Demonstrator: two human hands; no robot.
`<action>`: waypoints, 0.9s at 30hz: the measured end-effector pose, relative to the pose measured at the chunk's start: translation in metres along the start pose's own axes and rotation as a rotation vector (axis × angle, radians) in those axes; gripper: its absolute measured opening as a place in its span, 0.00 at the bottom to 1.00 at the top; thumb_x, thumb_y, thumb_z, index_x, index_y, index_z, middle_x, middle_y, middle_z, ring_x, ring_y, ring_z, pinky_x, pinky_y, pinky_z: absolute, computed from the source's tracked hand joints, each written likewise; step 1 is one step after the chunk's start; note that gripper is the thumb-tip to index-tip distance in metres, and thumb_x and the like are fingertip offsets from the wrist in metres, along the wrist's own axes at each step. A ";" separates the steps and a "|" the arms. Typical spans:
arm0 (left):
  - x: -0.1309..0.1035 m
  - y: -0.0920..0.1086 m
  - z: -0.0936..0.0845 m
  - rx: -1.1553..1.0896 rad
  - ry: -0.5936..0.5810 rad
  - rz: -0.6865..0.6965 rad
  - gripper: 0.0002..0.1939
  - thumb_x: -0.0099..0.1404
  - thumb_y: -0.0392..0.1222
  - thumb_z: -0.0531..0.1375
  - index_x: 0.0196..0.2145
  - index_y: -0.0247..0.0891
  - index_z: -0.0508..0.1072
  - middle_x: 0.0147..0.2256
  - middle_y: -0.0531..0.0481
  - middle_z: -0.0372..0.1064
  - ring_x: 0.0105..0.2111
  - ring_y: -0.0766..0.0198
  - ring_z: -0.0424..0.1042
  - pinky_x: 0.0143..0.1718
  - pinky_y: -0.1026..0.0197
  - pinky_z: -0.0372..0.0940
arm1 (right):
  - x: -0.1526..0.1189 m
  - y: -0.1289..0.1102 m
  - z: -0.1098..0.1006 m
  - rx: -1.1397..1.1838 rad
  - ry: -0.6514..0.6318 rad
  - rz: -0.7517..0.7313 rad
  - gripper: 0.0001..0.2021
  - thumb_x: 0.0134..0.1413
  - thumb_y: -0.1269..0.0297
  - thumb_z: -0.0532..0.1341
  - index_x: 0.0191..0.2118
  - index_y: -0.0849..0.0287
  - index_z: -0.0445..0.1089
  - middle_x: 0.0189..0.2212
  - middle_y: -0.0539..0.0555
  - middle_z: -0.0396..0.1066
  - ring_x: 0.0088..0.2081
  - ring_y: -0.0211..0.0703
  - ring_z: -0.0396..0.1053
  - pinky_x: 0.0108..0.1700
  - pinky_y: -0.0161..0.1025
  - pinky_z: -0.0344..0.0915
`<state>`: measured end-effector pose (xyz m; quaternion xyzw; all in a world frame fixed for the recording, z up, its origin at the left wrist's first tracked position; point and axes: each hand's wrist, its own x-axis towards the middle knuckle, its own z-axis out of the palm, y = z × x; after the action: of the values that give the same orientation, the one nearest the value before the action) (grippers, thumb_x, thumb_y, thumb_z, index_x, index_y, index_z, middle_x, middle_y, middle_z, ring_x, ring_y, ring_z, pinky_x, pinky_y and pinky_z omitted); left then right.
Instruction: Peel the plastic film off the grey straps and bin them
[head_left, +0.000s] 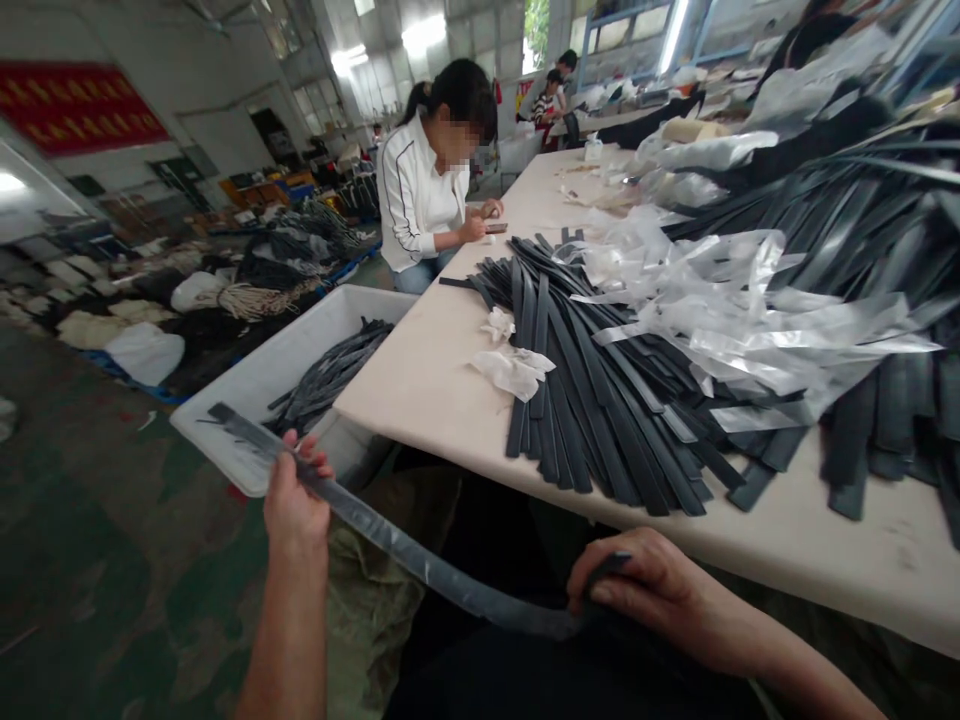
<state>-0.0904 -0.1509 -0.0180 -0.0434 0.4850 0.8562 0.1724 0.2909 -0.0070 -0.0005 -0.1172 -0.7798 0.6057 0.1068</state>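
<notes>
Presently, a long, flat, dark grey flexible strip (420, 560) is held between the two hands, in front of the near edge of the pale beige tabletop (420, 380). By the left hand (298, 500), the strip is gripped near one end, and the fingers (321, 470) are closed around it. The short free end is extended past this hand, and in the view it is seen against the white plastic bin (247, 375). By the right hand (652, 590), the other part of the strip is gripped, with the thumb pressed on it; a dark tip is seen above the thumb. Between the hands, the strip is bent in a shallow curve, and some shine is shown on its surface.

On the tabletop, a large pile of dark flat strips (600, 400) is spread, with many ends turned towards the near edge. Over part of it, loose ribbons of translucent plastic film (750, 310) are heaped. A crumpled whitish piece (514, 372) is placed at the left side of the pile. Inside the bin, more dark strips (330, 370) are contained. Beside the tabletop, a person in a white jacket (420, 190) is seen, with both hands kept at its edge.
</notes>
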 end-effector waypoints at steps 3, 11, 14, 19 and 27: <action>-0.032 -0.015 0.020 0.167 -0.375 -0.071 0.13 0.64 0.43 0.64 0.45 0.37 0.76 0.30 0.48 0.76 0.21 0.68 0.70 0.17 0.70 0.62 | 0.014 0.004 0.001 0.159 0.045 0.032 0.18 0.67 0.50 0.57 0.39 0.58 0.78 0.34 0.54 0.78 0.35 0.42 0.75 0.40 0.36 0.70; -0.111 -0.076 0.041 0.539 -0.985 -0.441 0.19 0.61 0.51 0.66 0.44 0.36 0.77 0.30 0.46 0.75 0.21 0.65 0.71 0.20 0.66 0.60 | 0.042 -0.006 -0.038 0.410 0.381 -0.074 0.20 0.57 0.44 0.64 0.41 0.58 0.79 0.62 0.57 0.65 0.58 0.51 0.67 0.58 0.45 0.64; -0.121 -0.087 0.046 0.666 -1.148 -0.530 0.19 0.62 0.54 0.65 0.43 0.36 0.77 0.30 0.44 0.76 0.23 0.63 0.71 0.22 0.65 0.62 | 0.050 -0.009 -0.045 0.493 0.404 -0.132 0.20 0.55 0.45 0.66 0.43 0.57 0.79 0.62 0.55 0.65 0.62 0.51 0.64 0.61 0.45 0.60; -0.134 -0.092 0.065 0.731 -1.199 -0.436 0.25 0.60 0.59 0.65 0.49 0.39 0.77 0.37 0.43 0.77 0.36 0.55 0.74 0.39 0.59 0.68 | 0.063 -0.002 -0.034 0.557 0.501 -0.110 0.23 0.55 0.45 0.66 0.46 0.59 0.79 0.36 0.53 0.78 0.39 0.43 0.74 0.44 0.39 0.69; -0.152 -0.099 0.094 0.784 -1.272 -0.261 0.17 0.65 0.56 0.61 0.33 0.39 0.78 0.29 0.47 0.75 0.31 0.58 0.72 0.36 0.61 0.65 | 0.058 -0.002 -0.014 0.562 0.502 -0.073 0.23 0.60 0.46 0.61 0.49 0.60 0.76 0.27 0.50 0.75 0.21 0.36 0.69 0.24 0.34 0.67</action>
<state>0.0939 -0.0638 -0.0128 0.4663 0.5519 0.4539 0.5215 0.2405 0.0234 0.0058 -0.2003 -0.5362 0.7443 0.3440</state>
